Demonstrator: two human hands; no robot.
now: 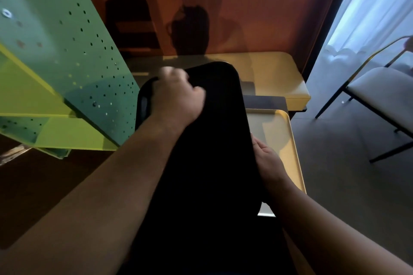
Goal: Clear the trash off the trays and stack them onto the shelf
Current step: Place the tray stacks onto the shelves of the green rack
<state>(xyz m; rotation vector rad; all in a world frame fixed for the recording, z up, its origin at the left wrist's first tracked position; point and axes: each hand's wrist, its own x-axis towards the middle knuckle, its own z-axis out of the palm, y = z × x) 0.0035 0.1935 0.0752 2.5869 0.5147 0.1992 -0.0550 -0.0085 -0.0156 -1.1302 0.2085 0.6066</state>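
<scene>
While both bare arms reach in from the bottom of the frame, a smooth black plastic tray with rounded corners (214,140) sits tilted at centre. The left hand (176,100) is curled over the tray's upper left edge beside a handle slot; the right hand (267,158) is closed on its right edge. A flat pale yellow tray with a raised rim (290,140) lies partly under it at right on the dark surface (55,185). The green perforated metal shelf with yellow ledges (55,51) crowds the upper left. Open grey floor (335,152) lies to the right.
</scene>
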